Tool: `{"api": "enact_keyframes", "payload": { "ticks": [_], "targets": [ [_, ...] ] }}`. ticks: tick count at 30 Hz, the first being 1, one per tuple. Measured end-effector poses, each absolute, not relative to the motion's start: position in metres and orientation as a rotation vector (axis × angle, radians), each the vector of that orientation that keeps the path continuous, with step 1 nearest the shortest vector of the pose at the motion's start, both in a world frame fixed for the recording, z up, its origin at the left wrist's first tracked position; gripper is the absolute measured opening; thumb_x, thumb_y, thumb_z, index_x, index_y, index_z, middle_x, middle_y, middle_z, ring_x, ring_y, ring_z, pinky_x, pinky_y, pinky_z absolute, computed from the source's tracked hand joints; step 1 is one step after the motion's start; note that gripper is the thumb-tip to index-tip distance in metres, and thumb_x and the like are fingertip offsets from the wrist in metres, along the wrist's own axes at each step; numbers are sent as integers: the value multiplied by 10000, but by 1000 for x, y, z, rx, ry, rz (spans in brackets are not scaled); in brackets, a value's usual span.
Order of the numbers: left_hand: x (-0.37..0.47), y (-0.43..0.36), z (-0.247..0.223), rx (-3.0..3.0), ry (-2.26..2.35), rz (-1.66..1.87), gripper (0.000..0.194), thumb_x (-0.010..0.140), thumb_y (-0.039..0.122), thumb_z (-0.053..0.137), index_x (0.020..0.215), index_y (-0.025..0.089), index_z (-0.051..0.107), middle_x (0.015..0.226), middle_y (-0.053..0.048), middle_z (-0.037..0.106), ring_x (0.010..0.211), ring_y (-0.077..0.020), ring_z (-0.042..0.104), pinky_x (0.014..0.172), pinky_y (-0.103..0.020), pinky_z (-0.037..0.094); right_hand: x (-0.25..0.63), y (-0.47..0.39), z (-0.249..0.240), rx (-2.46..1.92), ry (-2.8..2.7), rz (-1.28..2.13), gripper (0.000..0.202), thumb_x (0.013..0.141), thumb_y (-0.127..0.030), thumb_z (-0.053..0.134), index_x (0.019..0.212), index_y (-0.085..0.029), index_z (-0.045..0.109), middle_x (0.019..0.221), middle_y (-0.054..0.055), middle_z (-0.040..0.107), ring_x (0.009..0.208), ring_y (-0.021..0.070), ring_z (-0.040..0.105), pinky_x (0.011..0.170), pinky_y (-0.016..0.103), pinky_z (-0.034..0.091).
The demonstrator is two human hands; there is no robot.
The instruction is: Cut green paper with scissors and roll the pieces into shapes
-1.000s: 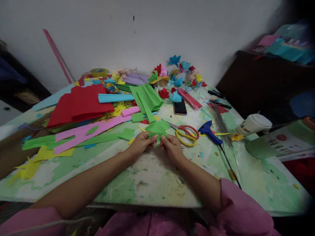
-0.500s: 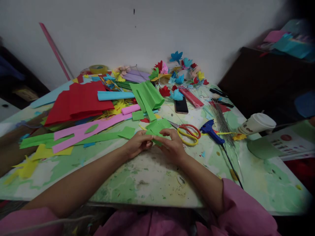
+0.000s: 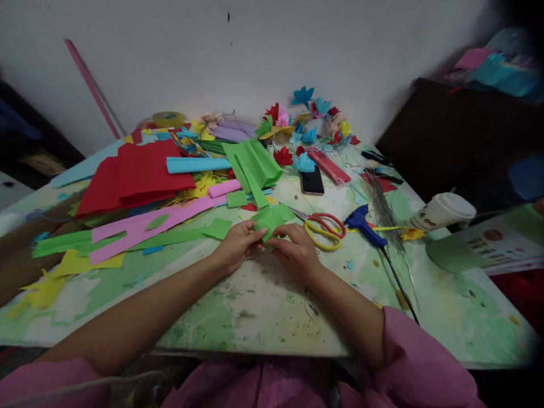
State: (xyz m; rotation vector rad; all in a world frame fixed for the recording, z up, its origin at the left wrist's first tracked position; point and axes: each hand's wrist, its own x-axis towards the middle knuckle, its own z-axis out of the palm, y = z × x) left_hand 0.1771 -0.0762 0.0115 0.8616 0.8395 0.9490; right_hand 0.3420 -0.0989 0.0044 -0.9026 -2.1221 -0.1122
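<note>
Near the middle of the table, my left hand (image 3: 241, 245) pinches the lower left edge of a small green paper piece (image 3: 270, 219). My right hand (image 3: 295, 249) has its thumb and fingers closed on the lower right side of the same paper, close to my left fingertips. Just right of the paper lie scissors (image 3: 327, 231) with red and yellow handles. A green paper strip (image 3: 217, 228) lies left of my left hand. The fingertips partly hide the bottom of the held paper.
A blue glue gun (image 3: 364, 225) and a white cup (image 3: 442, 212) stand to the right. Behind are a phone (image 3: 311, 181) and paper flowers (image 3: 304, 162). Red sheets (image 3: 136, 173), pink strips (image 3: 153, 222) and a green folded sheet (image 3: 255, 161) lie on the left and centre.
My right fingers have drawn in and down on the green paper, and my left thumb now lies over its edge. More of the paper shows above my fingertips.
</note>
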Motion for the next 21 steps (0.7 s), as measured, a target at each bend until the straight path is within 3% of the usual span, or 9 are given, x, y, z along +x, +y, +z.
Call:
{"api": "enact_keyframes", "payload": {
  "ticks": [10,15,21],
  "targets": [
    [179,-77,5,862,903,1018,441,562,278,805,878,147,526,670,33,619,532,-65,560,515,-164,430,342,-97,1,-870,-2092,57,125,855,-224,539,794,-215,648,818,43,629,761,165,527,681,308,403],
    [180,-80,6,930,967,1004,514,546,303,809,953,144,538,528,86,525,463,-53,500,471,-152,379,342,-98,-1,-916,-2017,253,124,859,-274,537,806,-185,605,835,64,597,781,169,537,693,298,431],
    [181,-85,10,1127,999,946,492,601,350,765,1003,125,593,488,84,482,464,-57,485,460,-154,377,339,-98,-1,-1067,-1858,446,153,844,-260,545,715,-179,532,698,23,523,693,153,499,624,269,394]
  ]
}}
